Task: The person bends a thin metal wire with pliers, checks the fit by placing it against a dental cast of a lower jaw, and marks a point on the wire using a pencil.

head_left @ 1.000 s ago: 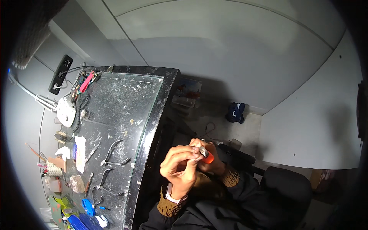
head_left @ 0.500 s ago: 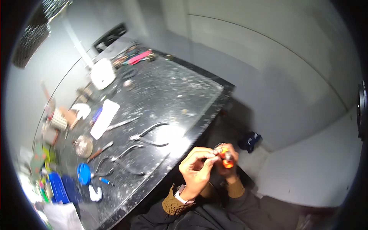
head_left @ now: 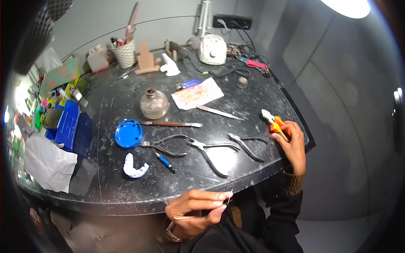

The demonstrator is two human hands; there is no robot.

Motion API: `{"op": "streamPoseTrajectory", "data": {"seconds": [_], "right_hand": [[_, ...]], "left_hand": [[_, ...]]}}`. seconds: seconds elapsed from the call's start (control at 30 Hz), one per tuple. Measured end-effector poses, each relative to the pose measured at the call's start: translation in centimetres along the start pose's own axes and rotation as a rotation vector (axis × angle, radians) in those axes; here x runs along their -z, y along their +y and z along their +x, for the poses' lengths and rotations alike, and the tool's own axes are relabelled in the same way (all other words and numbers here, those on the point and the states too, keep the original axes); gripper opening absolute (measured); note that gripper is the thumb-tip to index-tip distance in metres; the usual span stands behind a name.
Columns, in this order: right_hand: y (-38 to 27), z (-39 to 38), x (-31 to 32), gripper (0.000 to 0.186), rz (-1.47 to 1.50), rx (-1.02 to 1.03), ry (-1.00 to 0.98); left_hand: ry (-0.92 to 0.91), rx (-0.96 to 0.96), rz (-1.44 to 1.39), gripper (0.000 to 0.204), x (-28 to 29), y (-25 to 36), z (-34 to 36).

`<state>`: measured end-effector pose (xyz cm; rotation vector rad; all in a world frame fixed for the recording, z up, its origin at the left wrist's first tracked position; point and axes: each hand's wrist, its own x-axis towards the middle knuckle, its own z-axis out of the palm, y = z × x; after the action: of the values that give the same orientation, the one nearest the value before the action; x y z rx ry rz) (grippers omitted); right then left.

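My left hand (head_left: 192, 213) is in front of the table's near edge, thumb and fingertips pinching a thin bent metal wire (head_left: 230, 198). At the table's right side, my right hand (head_left: 294, 145) has its fingers around the orange handles of wire cutters (head_left: 277, 123), whose metal jaws lie toward the tabletop's middle. To the left of them are slim grey-handled pliers (head_left: 247, 145), a second pair (head_left: 206, 154) and a third (head_left: 162, 145). A white dental arch model (head_left: 134, 166) sits near a short blue pencil (head_left: 165, 162).
Behind the pliers are a round blue lid (head_left: 128, 133), a wooden-handled knife (head_left: 168, 124), a glass bottle (head_left: 154, 104), a metal tool (head_left: 219, 112) and a stained paper (head_left: 198, 93). Blue bins (head_left: 67, 124) stand left. A white lamp base (head_left: 212, 49) and pen basket (head_left: 124, 53) stand at the back.
My view has swung toward the table. The right hand has moved away from the left, bringing the orange cutters over the table's right side. The left hand still pinches the wire.
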<state>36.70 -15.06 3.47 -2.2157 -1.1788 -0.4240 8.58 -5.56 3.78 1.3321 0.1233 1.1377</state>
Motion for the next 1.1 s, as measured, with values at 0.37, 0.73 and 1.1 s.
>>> {"op": "streamPoseTrajectory", "data": {"seconds": [0.37, 0.73, 1.1], "right_hand": [[-8.1, -1.8, -2.7, 0.016, -0.069, 0.197, -0.192], [-13.3, -5.1, -2.3, 0.034, 0.915, 0.575, -0.02], [-17.1, -5.9, -4.3, 0.023, 1.247, 0.654, -0.035]], "left_hand": [[0.052, -0.099, 0.199, 0.015, 4.7, 1.8, 0.3], [-0.155, -0.363, 0.356, 0.02, 4.0, 3.9, 1.8], [-0.06, -0.297, 0.191, 0.023, 3.2, 2.3, -0.1]]}}
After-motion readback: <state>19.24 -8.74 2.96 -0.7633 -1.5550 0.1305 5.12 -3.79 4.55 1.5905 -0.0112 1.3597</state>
